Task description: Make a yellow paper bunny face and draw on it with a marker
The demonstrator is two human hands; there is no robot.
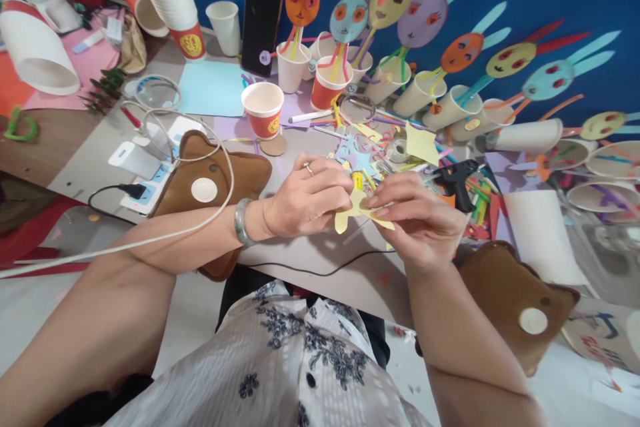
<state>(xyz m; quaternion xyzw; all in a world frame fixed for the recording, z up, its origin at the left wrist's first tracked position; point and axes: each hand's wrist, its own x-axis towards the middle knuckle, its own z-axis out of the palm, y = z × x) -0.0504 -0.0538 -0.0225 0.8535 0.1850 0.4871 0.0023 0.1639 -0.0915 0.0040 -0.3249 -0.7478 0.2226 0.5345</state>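
Between both hands is a pale yellow paper cutout (356, 203) with several rounded lobes, held just above the table's front edge. The fingers of my left hand (317, 195) are curled and pinch its left side. My right hand (425, 217) grips the right side between thumb and fingertips. Just beyond the cutout lies a pile of coloured paper scraps, with a light blue paper piece (356, 155) on it. A black glue gun (459, 181) rests on the pile beyond my right hand. My fingers cover parts of the cutout.
Paper cups with rabbit-faced figures, such as an orange one (303, 1), line the back wall. A red-and-white cup (263, 110) stands beyond my left hand. At left are a power strip (150, 181) and a white cable (227, 180) crossing my left forearm. Brown cushions (500, 300) hug the table's front edge.
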